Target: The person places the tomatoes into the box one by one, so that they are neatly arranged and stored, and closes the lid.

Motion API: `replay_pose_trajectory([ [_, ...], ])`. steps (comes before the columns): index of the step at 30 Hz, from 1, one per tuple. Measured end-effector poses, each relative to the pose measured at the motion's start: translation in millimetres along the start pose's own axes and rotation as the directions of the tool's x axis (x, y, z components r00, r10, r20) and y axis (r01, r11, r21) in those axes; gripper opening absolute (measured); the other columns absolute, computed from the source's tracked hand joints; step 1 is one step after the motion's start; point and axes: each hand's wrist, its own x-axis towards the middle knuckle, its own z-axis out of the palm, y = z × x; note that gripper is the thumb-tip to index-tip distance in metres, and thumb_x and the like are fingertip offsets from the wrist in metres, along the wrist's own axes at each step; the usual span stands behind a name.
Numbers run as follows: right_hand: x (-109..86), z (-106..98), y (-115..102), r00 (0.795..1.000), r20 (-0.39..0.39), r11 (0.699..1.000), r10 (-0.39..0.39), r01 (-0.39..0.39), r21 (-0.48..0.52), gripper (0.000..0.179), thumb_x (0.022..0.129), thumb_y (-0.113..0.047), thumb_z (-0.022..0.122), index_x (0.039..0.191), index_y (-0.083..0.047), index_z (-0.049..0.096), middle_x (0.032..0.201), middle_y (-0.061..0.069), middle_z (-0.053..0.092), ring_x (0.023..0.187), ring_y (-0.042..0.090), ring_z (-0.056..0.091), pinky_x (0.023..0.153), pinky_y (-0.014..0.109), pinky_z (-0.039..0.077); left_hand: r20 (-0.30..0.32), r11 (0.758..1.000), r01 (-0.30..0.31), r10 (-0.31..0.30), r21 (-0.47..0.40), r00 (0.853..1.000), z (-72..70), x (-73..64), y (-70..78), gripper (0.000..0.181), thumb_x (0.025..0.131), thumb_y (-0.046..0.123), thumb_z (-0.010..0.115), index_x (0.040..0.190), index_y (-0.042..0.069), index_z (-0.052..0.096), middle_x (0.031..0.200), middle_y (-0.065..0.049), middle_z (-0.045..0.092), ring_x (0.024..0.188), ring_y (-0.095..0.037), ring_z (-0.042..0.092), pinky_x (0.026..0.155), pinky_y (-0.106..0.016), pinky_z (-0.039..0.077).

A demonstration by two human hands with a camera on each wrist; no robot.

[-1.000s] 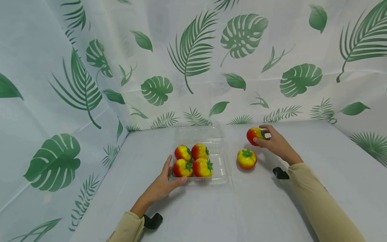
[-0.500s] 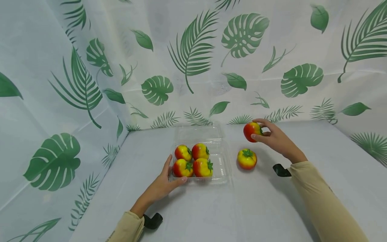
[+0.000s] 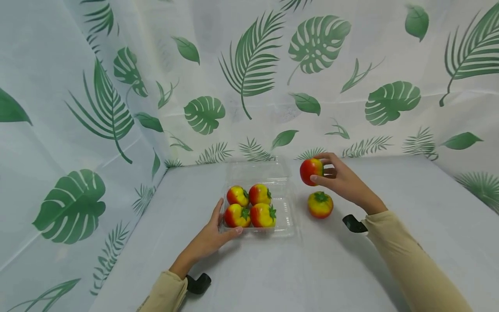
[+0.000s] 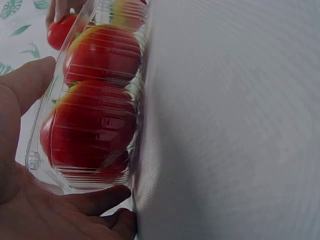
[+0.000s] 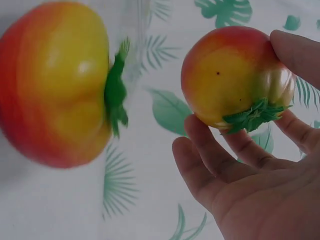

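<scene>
My right hand [image 3: 343, 180] holds a red-and-yellow tomato [image 3: 310, 172] above the table, pinched between thumb and fingers. Its green leafy crown [image 5: 255, 116] faces the palm in the right wrist view. Another tomato [image 3: 320, 204] stands on the table just below, crown up. At the left, a clear plastic box [image 3: 286, 216] lies with its lid [image 3: 255, 171] folded back. Several tomatoes [image 3: 263, 215] fill its left part in two rows. My left hand [image 3: 212, 238] grips the box's near left corner, thumb along the front wall [image 4: 37, 82] and fingers around the left end.
The white cloth-covered table [image 3: 257, 277] meets a leaf-printed curtain [image 3: 249, 65] at the back and another at the left. Black wrist pieces [image 3: 199, 284] jut from both sleeves. The box's right part holds no tomato.
My right hand has carried its tomato left, toward the box, and slightly up. The left hand, the box and the tomato on the table stay in place.
</scene>
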Motion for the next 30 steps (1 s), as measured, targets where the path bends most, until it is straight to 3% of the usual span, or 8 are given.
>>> replay_pose_trajectory([
  [13,-0.1,37,-12,0.996,0.036,0.996,-0.084,0.084,-0.013,0.064,0.102,-0.028,0.076,0.154,-0.011,0.043,0.148,0.021,0.056,0.13,0.041,0.059,0.106,0.059,0.053,0.007,1.0,0.01,-0.01,0.015,1.0,2.0,-1.1,-2.6,0.117,0.093,0.062,0.077,0.174,0.022,0.003,0.173,-0.026,0.022,0.158,-0.047,0.025,0.122,-0.072,0.023],
  [22,7.5,62,-5,0.977,0.07,0.977,-0.201,0.205,-0.057,0.059,0.1,-0.022,0.078,0.149,-0.008,0.049,0.139,0.018,0.066,0.127,0.038,0.062,0.109,0.064,0.048,0.008,1.0,-0.008,0.008,0.007,1.0,-0.2,0.1,0.4,0.116,0.094,0.059,0.077,0.174,0.023,0.001,0.174,-0.026,0.02,0.159,-0.046,0.022,0.123,-0.07,0.021],
  [30,10.8,72,-3,0.98,0.101,0.972,-0.172,0.185,-0.142,0.058,0.1,-0.025,0.078,0.148,-0.008,0.05,0.138,0.017,0.067,0.131,0.041,0.059,0.11,0.065,0.045,0.007,1.0,-0.01,0.01,0.009,1.0,-1.1,1.3,1.1,0.116,0.093,0.059,0.077,0.174,0.022,0.002,0.174,-0.026,0.02,0.159,-0.045,0.023,0.123,-0.07,0.021],
])
